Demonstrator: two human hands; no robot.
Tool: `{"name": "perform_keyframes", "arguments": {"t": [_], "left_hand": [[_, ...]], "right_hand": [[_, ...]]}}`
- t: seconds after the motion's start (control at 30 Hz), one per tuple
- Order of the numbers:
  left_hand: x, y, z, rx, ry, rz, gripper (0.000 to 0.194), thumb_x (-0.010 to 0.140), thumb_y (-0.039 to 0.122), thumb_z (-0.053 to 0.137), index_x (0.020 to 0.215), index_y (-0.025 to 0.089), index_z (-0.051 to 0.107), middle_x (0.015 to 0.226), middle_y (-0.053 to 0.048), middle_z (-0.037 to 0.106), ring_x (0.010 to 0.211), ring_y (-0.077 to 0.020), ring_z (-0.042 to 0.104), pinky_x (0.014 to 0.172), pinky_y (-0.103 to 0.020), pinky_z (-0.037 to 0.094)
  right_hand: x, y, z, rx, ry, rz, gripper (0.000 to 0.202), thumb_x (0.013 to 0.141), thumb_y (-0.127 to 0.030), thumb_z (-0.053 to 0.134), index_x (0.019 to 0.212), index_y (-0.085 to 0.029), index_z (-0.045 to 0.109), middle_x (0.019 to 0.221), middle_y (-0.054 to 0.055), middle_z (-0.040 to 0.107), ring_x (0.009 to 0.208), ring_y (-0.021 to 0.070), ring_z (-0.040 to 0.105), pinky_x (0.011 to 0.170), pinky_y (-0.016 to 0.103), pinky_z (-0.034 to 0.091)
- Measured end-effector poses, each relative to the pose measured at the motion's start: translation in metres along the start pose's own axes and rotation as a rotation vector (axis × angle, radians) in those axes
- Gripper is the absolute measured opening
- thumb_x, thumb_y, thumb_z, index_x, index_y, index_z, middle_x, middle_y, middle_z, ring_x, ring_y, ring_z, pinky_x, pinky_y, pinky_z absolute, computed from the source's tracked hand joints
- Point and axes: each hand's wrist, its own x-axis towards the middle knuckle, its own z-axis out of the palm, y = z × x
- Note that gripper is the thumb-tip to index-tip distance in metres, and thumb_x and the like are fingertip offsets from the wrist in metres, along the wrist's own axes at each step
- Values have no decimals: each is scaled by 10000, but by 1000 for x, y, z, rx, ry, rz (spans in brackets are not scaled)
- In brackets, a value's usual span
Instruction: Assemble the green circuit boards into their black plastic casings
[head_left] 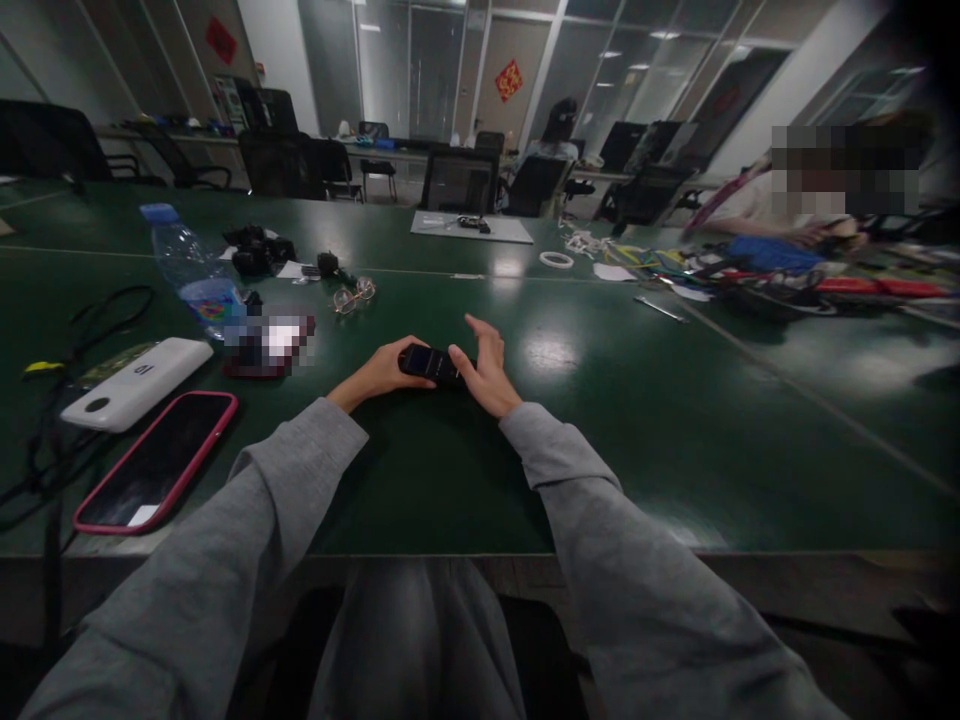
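A small black handheld device [429, 364] with a screen and small buttons lies crosswise just above the green table, or resting on it; I cannot tell which. Its left end sits in my left hand [386, 370], whose fingers and thumb close around it. At the device's right end is my right hand [487, 370], thumb at the edge of the device and fingers stretched out and apart. Part of that right end is hidden behind the thumb. Beyond my left hand lies a pair of glasses [354, 296].
Left on the green table [637, 430] are a red-cased phone [161, 460], a white power bank [139, 383], another phone [271, 345], a plastic bottle [196, 275] and black cables. A wrench [660, 309] and a cluttered pile [780, 265] lie right, beside another person.
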Motion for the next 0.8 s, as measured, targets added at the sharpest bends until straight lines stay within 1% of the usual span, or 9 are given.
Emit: {"name": "perform_keyframes", "arguments": {"t": [0.07, 0.1, 0.17, 0.3, 0.37, 0.47, 0.6, 0.73, 0.8], "left_hand": [[0, 0, 0, 6, 0, 7, 590, 564, 387, 842, 1058, 190, 587, 1007, -52, 660, 928, -212, 614, 837, -366, 466], [0, 0, 0, 8, -2, 13, 592, 567, 390, 841, 1061, 186, 587, 1006, -54, 661, 924, -211, 615, 833, -361, 467], [-1, 0, 0, 11, -3, 25, 586, 584, 396, 831, 1071, 180, 588, 1011, -57, 662, 918, -209, 615, 831, -353, 467], [0, -2, 0, 35, 27, 40, 588, 604, 397, 814, 1097, 173, 585, 1050, -66, 656, 919, -210, 604, 838, -351, 462], [0, -3, 1, 39, 40, 38, 572, 610, 386, 805, 1095, 175, 586, 1042, -61, 656, 907, -206, 601, 831, -349, 463], [1, -4, 0, 26, 23, 37, 532, 606, 372, 800, 1063, 188, 596, 1002, -45, 659, 881, -198, 600, 812, -342, 463], [3, -7, 0, 5, 2, 50, 526, 598, 374, 801, 1047, 190, 598, 986, -47, 665, 881, -201, 607, 816, -341, 458], [4, -8, 0, 17, 19, 47, 542, 586, 387, 810, 1040, 183, 597, 1007, -53, 659, 903, -206, 599, 823, -344, 457], [3, -7, 0, 32, 17, 46, 538, 587, 390, 811, 1035, 182, 598, 1004, -50, 655, 902, -205, 597, 826, -349, 456]], "right_hand": [[-6, -19, -7, -84, 113, -102, 759, 905, -625, 419, 1514, -240, 182, 1565, 104, 180, 1443, 326, 161, 1155, 591, 177], [-9, -28, -10, -120, 123, -144, 790, 901, -626, 426, 1528, -246, 132, 1585, 85, 122, 1461, 340, 97, 1163, 602, 145], [-15, -41, -13, -189, 55, -205, 821, 884, -632, 456, 1535, -262, 117, 1596, 54, 109, 1469, 363, 29, 1170, 617, 104], [-22, -44, -1, -292, -256, -358, 767, 910, -604, 444, 1534, -250, 172, 1591, 40, 174, 1477, 301, 91, 1216, 516, 94], [-23, -40, 6, -317, -335, -415, 762, 932, -591, 409, 1539, -202, 160, 1593, 63, 157, 1477, 258, 122, 1230, 451, 99], [-22, -39, 6, -348, -276, -402, 801, 935, -592, 407, 1546, -175, 100, 1603, 68, 68, 1484, 250, 70, 1232, 444, 73], [-21, -44, -2, -355, -121, -312, 808, 931, -579, 428, 1550, -230, 42, 1607, 26, 36, 1482, 282, -10, 1216, 525, 19], [-21, -40, 3, -352, -242, -352, 778, 936, -566, 426, 1548, -208, 107, 1599, 51, 119, 1482, 261, 67, 1228, 479, 72], [-20, -37, 6, -352, -277, -360, 779, 937, -567, 424, 1545, -182, 126, 1598, 72, 116, 1481, 255, 90, 1228, 461, 101]]}}
